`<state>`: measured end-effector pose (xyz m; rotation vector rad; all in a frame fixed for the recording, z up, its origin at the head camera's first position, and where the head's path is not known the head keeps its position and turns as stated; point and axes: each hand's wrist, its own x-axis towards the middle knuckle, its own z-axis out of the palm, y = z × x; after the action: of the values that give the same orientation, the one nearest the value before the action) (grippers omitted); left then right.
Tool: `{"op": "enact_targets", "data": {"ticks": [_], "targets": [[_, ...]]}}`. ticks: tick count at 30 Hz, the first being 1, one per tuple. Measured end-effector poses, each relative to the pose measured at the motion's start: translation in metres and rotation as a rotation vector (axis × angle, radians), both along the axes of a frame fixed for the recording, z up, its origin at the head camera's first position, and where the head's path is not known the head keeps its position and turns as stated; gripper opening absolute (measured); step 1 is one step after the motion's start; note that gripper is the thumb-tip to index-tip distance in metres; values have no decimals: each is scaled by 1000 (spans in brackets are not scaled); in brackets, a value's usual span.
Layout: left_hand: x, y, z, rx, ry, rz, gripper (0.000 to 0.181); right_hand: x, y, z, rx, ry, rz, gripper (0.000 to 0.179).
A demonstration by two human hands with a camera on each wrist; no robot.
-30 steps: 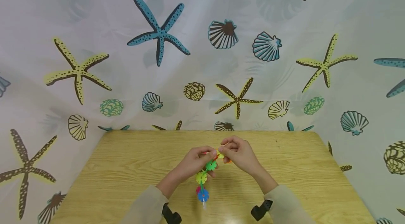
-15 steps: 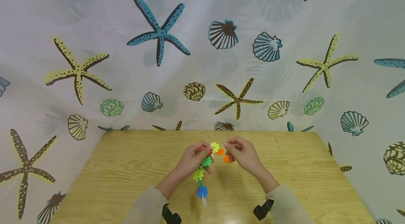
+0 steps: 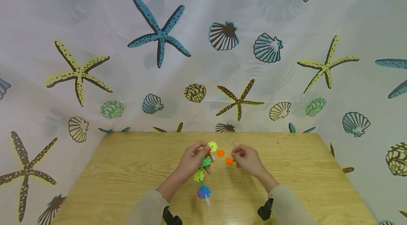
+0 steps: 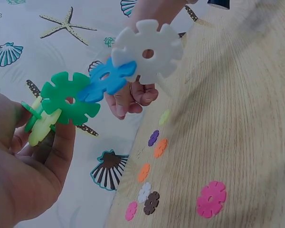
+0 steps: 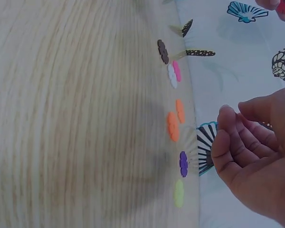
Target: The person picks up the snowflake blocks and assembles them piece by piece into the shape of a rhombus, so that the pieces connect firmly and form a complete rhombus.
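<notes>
Left hand [image 3: 193, 157] pinches multicoloured notched-plastic-disc chain [image 3: 206, 161] above wood-grain worktop [image 3: 292, 168]; right hand [image 3: 248, 159], right of chain, loosely curled, empty. Suggest bracing chain close to join, aligning squarely before pressing.

The left forearm [image 3: 170, 184] and right forearm [image 3: 269, 182] reach forward, slanting inward. The left grip [image 3: 193, 155] is curled, thumb forward along its fingers; the right grip [image 3: 247, 158], apart from it, has loosely bent fingers, thumb and index tips close together.
</notes>
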<state>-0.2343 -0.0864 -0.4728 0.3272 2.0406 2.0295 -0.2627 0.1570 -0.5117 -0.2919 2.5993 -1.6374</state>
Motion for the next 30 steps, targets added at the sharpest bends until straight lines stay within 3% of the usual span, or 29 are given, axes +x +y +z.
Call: {"op": "enact_targets", "data": {"ticks": [15, 22, 30], "targets": [[-1, 0, -2, 7, 30, 28, 29, -11, 7, -42, 234, 41, 9, 22], [0, -1, -2, 14, 56, 9, 31, -14, 3, -48, 303, 97, 22, 27], [1, 0, 0, 20, 82, 6, 33, -17, -2, -53, 371, 102, 30, 35]]}}
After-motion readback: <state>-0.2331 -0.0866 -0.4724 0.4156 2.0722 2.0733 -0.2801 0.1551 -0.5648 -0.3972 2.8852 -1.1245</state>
